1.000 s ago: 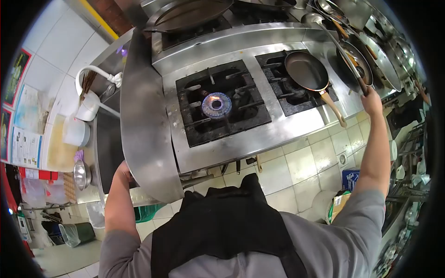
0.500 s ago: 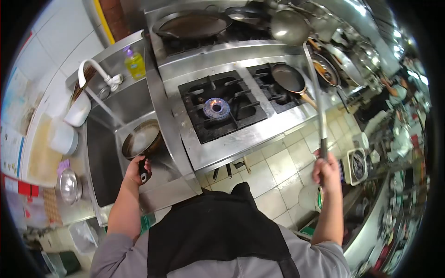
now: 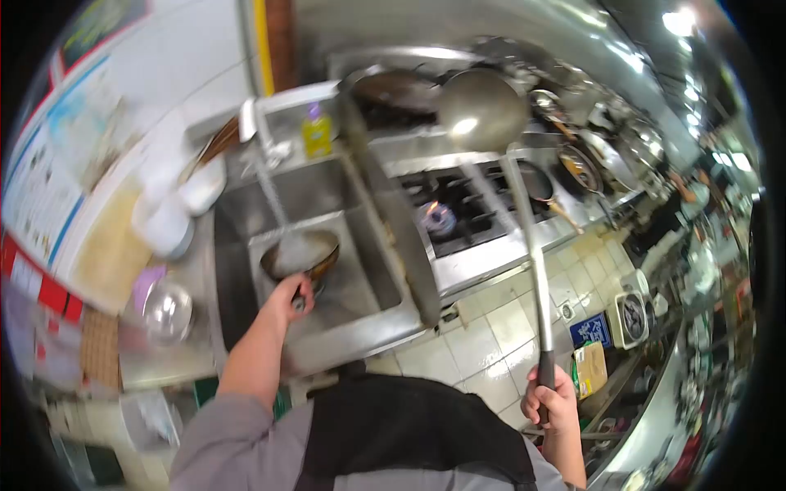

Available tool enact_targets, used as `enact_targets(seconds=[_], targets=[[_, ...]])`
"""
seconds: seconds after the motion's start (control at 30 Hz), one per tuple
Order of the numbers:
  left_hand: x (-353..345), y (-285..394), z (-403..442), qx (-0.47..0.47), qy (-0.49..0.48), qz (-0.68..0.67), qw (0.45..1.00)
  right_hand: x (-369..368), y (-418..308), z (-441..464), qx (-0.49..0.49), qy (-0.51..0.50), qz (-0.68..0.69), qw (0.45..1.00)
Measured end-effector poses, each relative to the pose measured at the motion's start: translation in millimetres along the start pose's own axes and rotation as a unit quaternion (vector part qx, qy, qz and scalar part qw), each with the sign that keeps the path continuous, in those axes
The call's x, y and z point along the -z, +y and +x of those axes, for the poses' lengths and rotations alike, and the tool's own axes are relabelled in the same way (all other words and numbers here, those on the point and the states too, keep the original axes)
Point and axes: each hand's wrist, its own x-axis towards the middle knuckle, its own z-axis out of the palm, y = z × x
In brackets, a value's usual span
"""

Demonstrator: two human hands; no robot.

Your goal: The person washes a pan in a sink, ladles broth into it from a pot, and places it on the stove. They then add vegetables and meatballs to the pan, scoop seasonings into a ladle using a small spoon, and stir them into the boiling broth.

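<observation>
My left hand [image 3: 288,299] is closed around the dark handle of a frying pan [image 3: 324,263] in the steel sink [image 3: 360,282]. A stream of water [image 3: 270,196] from the white tap [image 3: 248,123] falls into the pan, which looks tilted. My right hand [image 3: 550,401] grips the black end of a long-handled ladle [image 3: 530,258], held up with its large round metal bowl [image 3: 483,110] over the stove area. Behind the ladle, a gas burner [image 3: 438,218] burns with a visible flame.
A small pan [image 3: 536,182] sits on the stove to the right. A yellow soap bottle [image 3: 316,135] stands behind the sink. White containers [image 3: 164,225] and a metal bowl [image 3: 168,311] line the left counter. Several pans and utensils fill the right back, and a person [image 3: 692,196] stands far right.
The view has swung, so sink and stove appear farther right. My right hand appears lower, and the ladle's bowl looks larger and further left. My left hand keeps the pan under the water.
</observation>
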Motion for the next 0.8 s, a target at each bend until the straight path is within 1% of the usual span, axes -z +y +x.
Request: enact_targets(seconds=[0.03,0.07,0.1,0.13,0.17,0.23,0.27,0.3,0.33,0.37,0.4,0.43,0.47,0.5,0.53,0.57,0.6,0.67,0.73,0.77,0.8], targets=[[-8.0,-2.2,-11.9,-0.021,0.041,0.037,0.998,0.1,1.2,-6.7,0.009,0.003,-0.015,1.0],[1.4,-4.1,-11.6,-0.026,0.031,0.077,0.996,-1.1,1.0,-12.1,0.015,0.01,-0.037,0.999],[3.4,-4.0,-17.5,-0.013,0.044,0.09,0.995,-2.5,0.2,-18.3,0.01,0.02,-0.043,0.999],[6.4,2.0,-15.6,0.045,0.094,0.104,0.989,-3.2,-0.7,-22.3,0.003,0.022,-0.052,0.998],[3.3,6.1,-23.5,0.07,0.095,0.115,0.986,-4.4,-1.2,-26.8,0.004,0.027,-0.058,0.998],[-0.8,6.8,-38.0,0.018,0.169,0.259,0.951,-4.2,-2.9,-34.4,-0.001,0.029,-0.089,0.996],[1.4,8.7,-57.2,-0.028,0.175,0.422,0.889,-1.9,-1.4,-35.1,-0.011,0.02,-0.107,0.994],[0.3,14.1,-69.9,-0.075,0.15,0.583,0.795,-2.0,-2.2,-39.4,-0.011,0.034,-0.122,0.992],[19.5,13.5,-60.6,-0.097,0.163,0.627,0.755,-4.8,-3.3,-45.6,-0.038,0.023,-0.145,0.988],[6.3,12.7,-77.0,-0.081,0.135,0.586,0.795,-4.1,-7.2,-46.8,-0.063,0.03,-0.163,0.984],[17.2,23.6,-72.8,-0.046,0.093,0.644,0.758,-7.1,-9.9,-46.7,-0.062,0.018,-0.169,0.983],[32.1,25.9,-70.8,-0.073,0.085,0.654,0.748,-5.4,-12.1,-47.3,-0.072,-0.008,-0.22,0.973],[22.3,25.7,-76.2,-0.049,0.141,0.632,0.761,-6.7,-7.0,-50.8,-0.017,0.003,-0.188,0.982],[46.6,22.5,-70.8,-0.102,0.149,0.512,0.84,4.4,6.2,-48.6,0.005,-0.013,-0.229,0.973],[38.1,28.2,-81.9,-0.065,0.176,0.464,0.866,-2.9,1.6,-50.5,-0.01,-0.004,-0.203,0.979],[47.1,28.9,-75.9,-0.053,0.225,0.332,0.915,-6.5,-4.4,-53.5,-0.028,-0.019,-0.178,0.983],[43.4,23.5,-74.8,-0.08,0.183,0.344,0.918,-0.5,6.0,-50.8,0.042,0.001,-0.173,0.984],[38.3,4.3,-97.9,-0.143,0.104,0.345,0.922,7.1,35.8,-42.9,0.181,0.019,-0.174,0.968],[29.7,-18.2,-113.9,-0.21,0.021,0.336,0.918,15.1,35.8,-60.7,0.091,0.041,-0.203,0.974],[23.8,-23.5,-115.7,-0.237,-0.002,0.331,0.914,16.5,36.0,-64.6,0.043,0.053,-0.214,0.974],[17.7,-26.4,-108.9,-0.241,-0.004,0.324,0.915,13.8,36.9,-64.1,0.085,0.078,-0.239,0.964]])
